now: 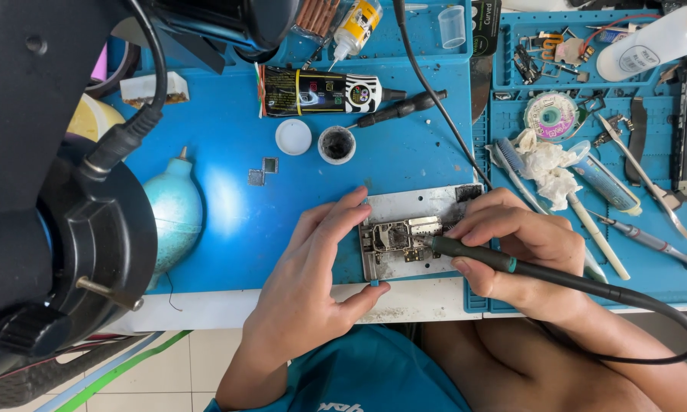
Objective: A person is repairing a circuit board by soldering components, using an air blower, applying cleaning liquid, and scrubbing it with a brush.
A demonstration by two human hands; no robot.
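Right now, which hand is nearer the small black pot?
Left. The left hand lies just below the black pot; the right hand, gripping the soldering iron, sits farther to its lower right.

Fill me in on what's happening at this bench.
A person is working on a small circuit board clamped in a metal holder on a blue mat. The right hand holds a soldering iron, tip on the board. The left hand steadies the holder's edge. An open flux jar, tubes and tools lie around.

A blue mat (229,214) bears a green-handled soldering iron (481,255) and a teal blower (174,214).
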